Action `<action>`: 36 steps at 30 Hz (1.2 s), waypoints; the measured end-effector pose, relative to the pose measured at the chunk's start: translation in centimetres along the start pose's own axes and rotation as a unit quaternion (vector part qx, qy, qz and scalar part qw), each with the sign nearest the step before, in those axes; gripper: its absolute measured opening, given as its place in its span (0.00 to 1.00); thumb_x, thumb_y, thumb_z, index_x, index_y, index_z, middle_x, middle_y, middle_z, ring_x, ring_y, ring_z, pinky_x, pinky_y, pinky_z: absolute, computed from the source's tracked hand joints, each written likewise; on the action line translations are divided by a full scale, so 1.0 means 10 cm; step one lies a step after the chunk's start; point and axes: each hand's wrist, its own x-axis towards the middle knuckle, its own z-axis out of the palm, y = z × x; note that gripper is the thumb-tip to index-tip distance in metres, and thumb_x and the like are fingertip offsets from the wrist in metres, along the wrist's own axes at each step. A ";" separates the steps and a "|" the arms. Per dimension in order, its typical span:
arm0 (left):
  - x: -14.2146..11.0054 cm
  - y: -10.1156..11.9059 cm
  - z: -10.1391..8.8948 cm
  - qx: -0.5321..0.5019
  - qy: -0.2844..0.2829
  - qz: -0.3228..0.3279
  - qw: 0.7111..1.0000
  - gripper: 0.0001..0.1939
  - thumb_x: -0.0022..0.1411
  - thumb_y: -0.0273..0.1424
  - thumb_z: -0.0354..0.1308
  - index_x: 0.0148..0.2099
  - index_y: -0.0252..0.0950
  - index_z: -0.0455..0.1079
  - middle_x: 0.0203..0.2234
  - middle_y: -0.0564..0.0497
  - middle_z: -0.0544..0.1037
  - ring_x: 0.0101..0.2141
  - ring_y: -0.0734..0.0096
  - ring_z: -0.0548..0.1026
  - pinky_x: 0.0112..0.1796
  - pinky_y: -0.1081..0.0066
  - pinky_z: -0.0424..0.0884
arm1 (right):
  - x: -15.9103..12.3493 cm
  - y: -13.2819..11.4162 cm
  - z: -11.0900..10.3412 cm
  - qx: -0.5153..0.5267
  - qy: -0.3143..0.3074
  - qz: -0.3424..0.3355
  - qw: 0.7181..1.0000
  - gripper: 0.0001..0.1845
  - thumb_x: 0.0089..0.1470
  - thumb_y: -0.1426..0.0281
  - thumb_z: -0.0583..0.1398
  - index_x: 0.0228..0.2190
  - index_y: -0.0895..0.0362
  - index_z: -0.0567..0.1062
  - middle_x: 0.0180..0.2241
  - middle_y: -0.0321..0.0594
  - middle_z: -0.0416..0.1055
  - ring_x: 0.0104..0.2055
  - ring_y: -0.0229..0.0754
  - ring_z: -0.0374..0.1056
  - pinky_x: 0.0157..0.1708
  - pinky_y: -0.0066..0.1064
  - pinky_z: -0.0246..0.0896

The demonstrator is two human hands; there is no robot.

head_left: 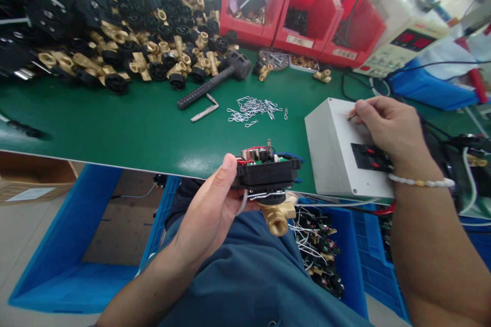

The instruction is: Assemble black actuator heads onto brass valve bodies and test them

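My left hand point(215, 204) is closed round a motorized valve point(268, 173), held over the bench's front edge. The valve has a black open housing with a circuit board and red and blue wires on top. Its brass body point(276, 217) hangs below, and a silver clip crosses the neck. My right hand point(387, 122) pinches a small metal toggle switch point(350, 115) on the sloping face of a light grey control box point(330, 148). Beside that wrist sits a black-and-red terminal block point(368, 157) on the same face.
Several brass fittings with black caps point(169, 56) are heaped at the back left. A black mallet point(218, 79), a hex key point(205, 111) and spring clips point(255, 107) lie on the green bench. Red bins point(303, 43) and a power supply point(402, 46) stand behind; blue crates point(53, 260) are below.
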 end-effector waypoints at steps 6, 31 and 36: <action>0.01 0.05 0.04 -0.029 -0.008 -0.055 0.998 0.24 0.73 0.46 0.50 0.52 0.32 0.77 0.40 0.41 0.84 0.45 0.51 0.83 0.45 0.52 0.81 | 0.02 0.04 -0.01 -0.007 0.002 -0.011 1.000 0.10 0.56 0.66 0.61 0.25 0.55 0.76 0.26 0.37 0.75 0.27 0.36 0.68 0.35 0.31 0.61; 0.04 0.04 0.02 -0.019 0.030 -0.052 0.998 0.21 0.72 0.46 0.51 0.48 0.36 0.78 0.38 0.43 0.84 0.45 0.51 0.83 0.47 0.53 0.81 | 0.00 0.01 0.01 -0.006 -0.001 -0.029 1.000 0.13 0.59 0.65 0.62 0.24 0.56 0.76 0.23 0.36 0.73 0.26 0.36 0.66 0.32 0.29 0.60; 0.05 0.04 0.02 -0.042 0.002 -0.049 0.998 0.22 0.74 0.44 0.48 0.48 0.35 0.78 0.41 0.42 0.84 0.48 0.52 0.82 0.50 0.52 0.79 | -0.01 0.00 0.01 -0.005 0.000 -0.025 1.000 0.12 0.60 0.67 0.62 0.24 0.56 0.76 0.23 0.35 0.73 0.26 0.35 0.66 0.33 0.28 0.60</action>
